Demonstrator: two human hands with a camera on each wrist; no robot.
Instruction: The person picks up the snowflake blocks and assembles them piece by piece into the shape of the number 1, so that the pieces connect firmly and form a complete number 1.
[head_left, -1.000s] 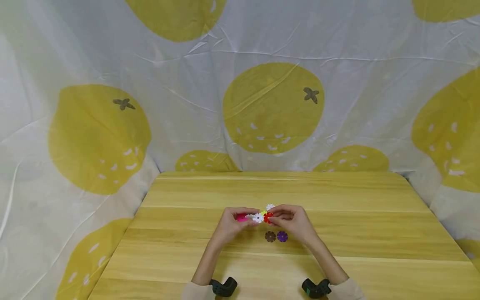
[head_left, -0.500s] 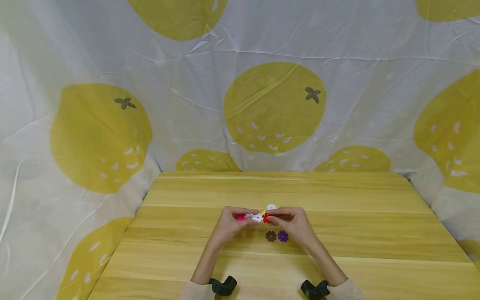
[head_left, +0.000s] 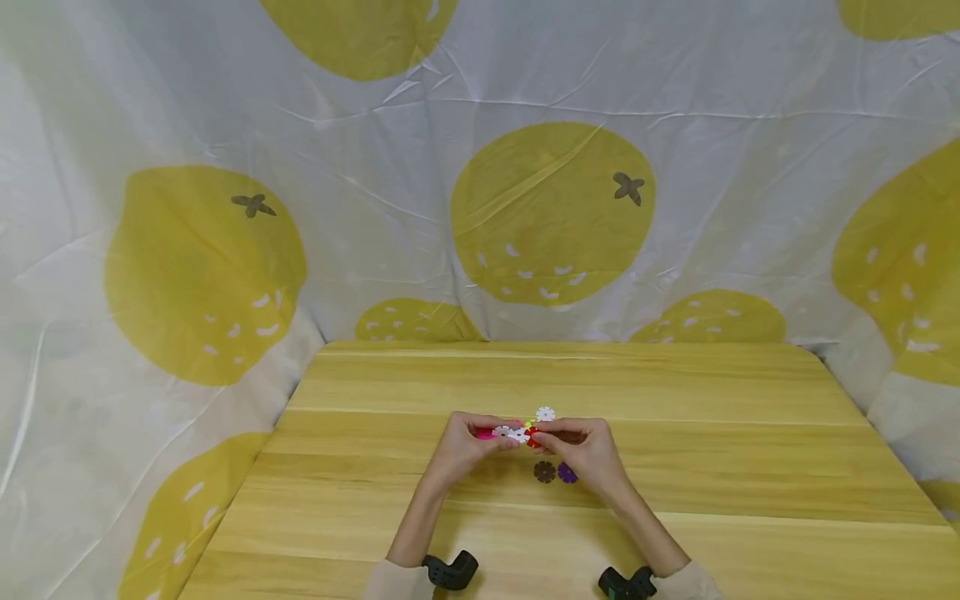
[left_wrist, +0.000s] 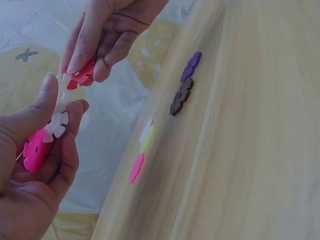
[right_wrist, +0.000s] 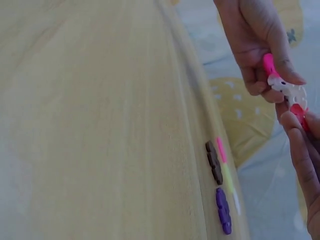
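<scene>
My left hand pinches a short chain of flower-shaped interlocking discs, made of a pink disc and white discs. A red disc is between the thumb and fingers of my right hand. Its edge meets the outer white disc; whether their slots are engaged I cannot tell. Both hands are above the table, close together. Fingers cover parts of the pink and red discs.
On the wooden table lie a brown disc and a purple disc, nearer the person. Farther back are a white disc, a yellow disc and another pink disc. A lemon-print cloth hangs behind.
My right hand has shifted slightly left and lower with the red disc, closing in on the white discs. The left hand has barely moved. The loose discs lie as before.
</scene>
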